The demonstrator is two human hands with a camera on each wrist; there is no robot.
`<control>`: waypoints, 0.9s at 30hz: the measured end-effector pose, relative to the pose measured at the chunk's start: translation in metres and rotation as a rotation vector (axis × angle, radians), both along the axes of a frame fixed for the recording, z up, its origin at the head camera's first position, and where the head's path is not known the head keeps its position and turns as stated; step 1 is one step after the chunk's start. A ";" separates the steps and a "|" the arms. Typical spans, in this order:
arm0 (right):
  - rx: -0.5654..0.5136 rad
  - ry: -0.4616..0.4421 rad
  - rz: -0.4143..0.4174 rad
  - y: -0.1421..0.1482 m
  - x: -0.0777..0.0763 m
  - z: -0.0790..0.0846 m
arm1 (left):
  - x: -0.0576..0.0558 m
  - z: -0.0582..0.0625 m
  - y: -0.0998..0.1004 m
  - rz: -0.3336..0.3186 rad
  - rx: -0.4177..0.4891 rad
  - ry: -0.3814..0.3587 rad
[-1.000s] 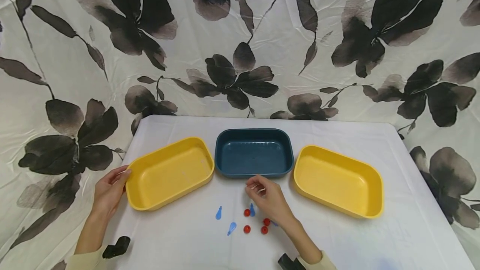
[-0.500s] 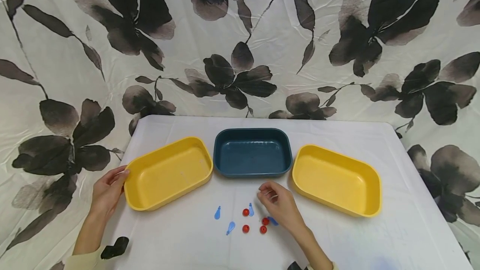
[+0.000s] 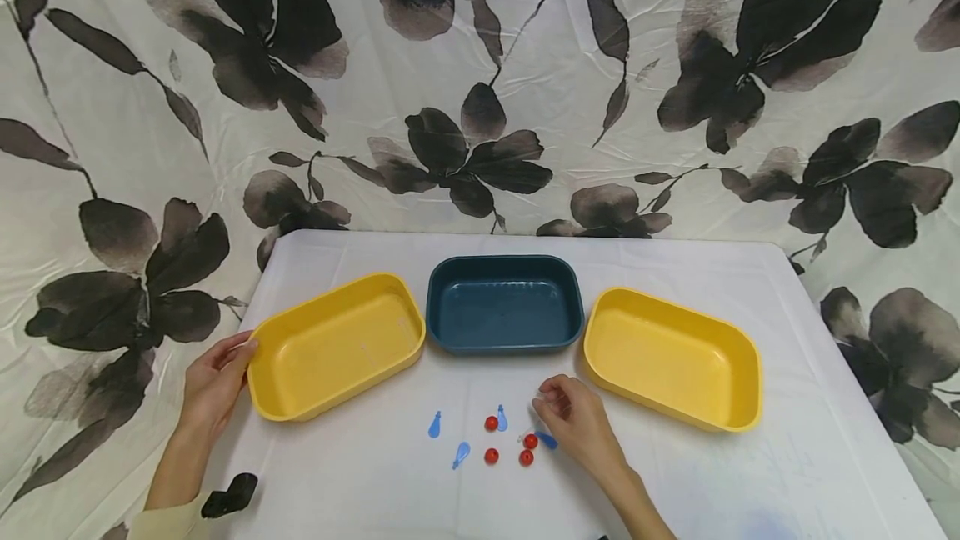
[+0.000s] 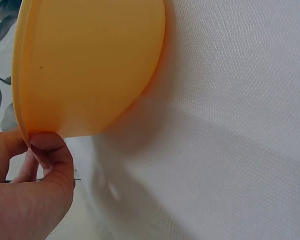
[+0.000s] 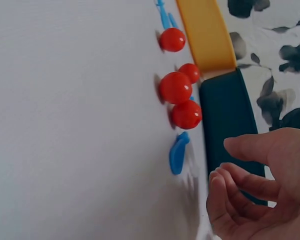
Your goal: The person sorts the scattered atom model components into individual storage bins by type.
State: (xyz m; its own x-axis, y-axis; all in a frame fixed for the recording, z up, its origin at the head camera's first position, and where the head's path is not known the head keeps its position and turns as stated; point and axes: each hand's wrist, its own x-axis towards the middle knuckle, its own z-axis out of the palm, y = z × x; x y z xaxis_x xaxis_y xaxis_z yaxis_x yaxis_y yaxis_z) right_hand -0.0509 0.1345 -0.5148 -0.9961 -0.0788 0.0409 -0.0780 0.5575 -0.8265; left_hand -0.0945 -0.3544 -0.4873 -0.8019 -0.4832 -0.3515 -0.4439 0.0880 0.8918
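In the head view my left hand pinches the outer end rim of the left yellow tray; the left wrist view shows thumb and fingers on that yellow rim. My right hand hovers over the white cloth, fingers loosely bent, thumb apart from them in the right wrist view, and nothing seen between them. Nearest to it lies a blue drop-shaped piece, like an uninflated balloon. Beside that sit red beads, several in all. Further left are more blue pieces.
A dark blue tray stands at the centre back, between the left tray and a second yellow tray on the right. A white cloth covers the table. A floral sheet hangs behind.
My right hand has moved right and toward me, away from the dark blue tray's front edge, uncovering the blue piece beside the beads. My left hand keeps its hold on the yellow tray.
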 end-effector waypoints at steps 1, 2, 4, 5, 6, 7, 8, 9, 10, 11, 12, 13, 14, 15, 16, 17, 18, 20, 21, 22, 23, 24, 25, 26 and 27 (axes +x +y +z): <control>0.014 -0.019 -0.004 0.001 0.001 0.000 | 0.000 0.000 0.000 0.001 -0.001 -0.002; 0.026 -0.038 -0.006 0.001 0.001 -0.001 | -0.001 0.000 0.000 0.000 -0.006 -0.005; 0.043 -0.060 -0.010 0.002 0.003 -0.002 | -0.001 0.000 0.000 -0.005 -0.020 -0.014; 0.050 -0.068 -0.010 0.002 0.003 -0.003 | -0.001 0.000 -0.001 -0.008 -0.027 -0.019; 0.054 -0.069 -0.010 0.003 0.004 -0.004 | -0.001 -0.001 -0.001 -0.008 -0.030 -0.024; 0.057 -0.070 -0.011 0.003 0.004 -0.004 | -0.001 -0.001 -0.001 -0.010 -0.035 -0.029; 0.061 -0.070 -0.011 0.003 0.005 -0.005 | -0.001 -0.001 -0.001 -0.013 -0.040 -0.032; 0.066 -0.069 -0.012 0.003 0.005 -0.005 | -0.001 -0.001 -0.001 -0.017 -0.045 -0.037; 0.069 -0.070 -0.012 0.002 0.006 -0.006 | -0.001 -0.001 -0.002 -0.018 -0.046 -0.038; 0.070 -0.071 -0.012 0.002 0.006 -0.006 | -0.001 -0.002 -0.002 -0.021 -0.050 -0.039; 0.072 -0.074 -0.011 0.002 0.006 -0.007 | 0.000 -0.002 -0.002 -0.020 -0.048 -0.036; 0.073 -0.078 -0.011 0.001 0.006 -0.007 | 0.000 -0.002 -0.002 -0.017 -0.040 -0.030; 0.073 -0.082 -0.012 0.000 0.005 -0.007 | 0.000 -0.002 -0.002 -0.013 -0.028 -0.020; 0.072 -0.087 -0.013 -0.001 0.005 -0.008 | 0.000 -0.002 -0.002 -0.005 -0.014 -0.010; 0.073 -0.093 -0.015 -0.001 0.005 -0.008 | 0.000 -0.002 -0.002 -0.002 -0.003 0.000; 0.074 -0.099 -0.017 -0.002 0.004 -0.008 | 0.000 -0.002 -0.002 0.003 0.010 0.011; 0.073 -0.105 -0.019 -0.003 0.003 -0.008 | 0.000 -0.002 -0.002 0.004 0.011 0.015; 0.071 -0.110 -0.024 -0.004 0.003 -0.007 | 0.000 -0.002 -0.003 0.000 0.003 0.013; 0.072 -0.112 -0.026 -0.005 0.002 -0.007 | 0.000 -0.002 -0.003 -0.006 -0.007 0.009; 0.072 -0.114 -0.027 -0.005 0.002 -0.007 | 0.000 -0.002 -0.002 -0.011 -0.019 0.001; 0.071 -0.116 -0.026 -0.006 0.002 -0.007 | 0.000 -0.002 -0.002 -0.012 -0.025 -0.008; 0.072 -0.116 -0.026 -0.007 0.001 -0.007 | -0.001 -0.002 -0.002 -0.015 -0.036 -0.018; 0.073 -0.116 -0.026 -0.007 0.001 -0.007 | -0.001 -0.002 -0.002 -0.016 -0.037 -0.020; 0.075 -0.118 -0.025 -0.008 0.001 -0.006 | -0.001 -0.002 -0.002 -0.016 -0.036 -0.020; 0.078 -0.121 -0.023 -0.008 0.000 -0.006 | -0.001 -0.002 -0.002 -0.017 -0.041 -0.024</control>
